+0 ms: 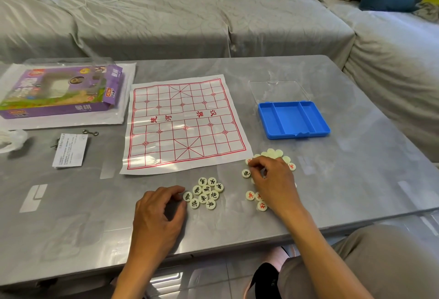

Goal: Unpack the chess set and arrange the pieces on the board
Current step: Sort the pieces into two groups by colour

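Board [185, 122]: bare. Below it, left hand [159, 206] curled, touching black pieces [204, 193]; right hand [270, 180] pinching among red pieces [255, 200].

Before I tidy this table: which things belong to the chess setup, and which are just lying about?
Part of the job:
board sheet
black-lettered pieces, by the left hand
mixed pile of pieces, under the right hand
blue tray
clear lid
purple box

Lying about:
paper slip
metal hook
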Available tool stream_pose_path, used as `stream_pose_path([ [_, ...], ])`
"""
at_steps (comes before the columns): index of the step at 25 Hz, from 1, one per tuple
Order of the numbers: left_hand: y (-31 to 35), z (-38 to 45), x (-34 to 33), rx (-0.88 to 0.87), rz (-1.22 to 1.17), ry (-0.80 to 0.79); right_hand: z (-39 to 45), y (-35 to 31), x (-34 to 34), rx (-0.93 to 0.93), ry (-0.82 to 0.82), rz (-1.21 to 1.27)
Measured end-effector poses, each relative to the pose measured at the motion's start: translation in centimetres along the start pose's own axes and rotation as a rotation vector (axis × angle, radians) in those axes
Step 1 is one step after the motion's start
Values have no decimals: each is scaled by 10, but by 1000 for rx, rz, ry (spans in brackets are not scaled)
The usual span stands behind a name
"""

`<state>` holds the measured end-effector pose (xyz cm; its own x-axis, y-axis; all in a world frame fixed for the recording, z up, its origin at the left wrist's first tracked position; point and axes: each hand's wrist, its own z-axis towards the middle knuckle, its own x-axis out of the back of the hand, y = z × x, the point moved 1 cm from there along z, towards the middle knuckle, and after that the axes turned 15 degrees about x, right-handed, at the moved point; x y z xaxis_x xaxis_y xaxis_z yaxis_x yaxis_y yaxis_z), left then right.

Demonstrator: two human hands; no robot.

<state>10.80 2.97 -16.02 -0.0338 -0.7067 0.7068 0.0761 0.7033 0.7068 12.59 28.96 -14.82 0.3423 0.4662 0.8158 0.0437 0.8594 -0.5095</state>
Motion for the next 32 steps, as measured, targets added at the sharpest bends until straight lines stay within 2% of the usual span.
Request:
stream_pose_path([
  [3,-1,0,0,-2,-7,6,-1,-3,1,14,-4,-35],
  [7,0,0,0,-11,-7,12,-2,-9,1,81,-87,-133],
  [13,0,0,0,-17,0,10,-13,-41,-11,264,-188,23],
  [14,0,0,0,-17,0,9,-13,-44,-8,248,-185,76],
  [16,0,0,0,-16,-2,7,-7,-36,6,144,-79,94],
  [18,0,0,0,-17,-4,5,2,-9,30,-22,52,-88],
  [20,0,0,0,-19,-5,8,4,19,49,-202,12,-277],
  [22,0,0,0,-16,-8,5,1,34,52,-294,-96,-326],
  [26,0,0,0,-17,-2,7,-1,36,45,-259,-117,-271],
  [32,1,0,1,-15,-13,7,-2,29,43,-217,33,-177],
])
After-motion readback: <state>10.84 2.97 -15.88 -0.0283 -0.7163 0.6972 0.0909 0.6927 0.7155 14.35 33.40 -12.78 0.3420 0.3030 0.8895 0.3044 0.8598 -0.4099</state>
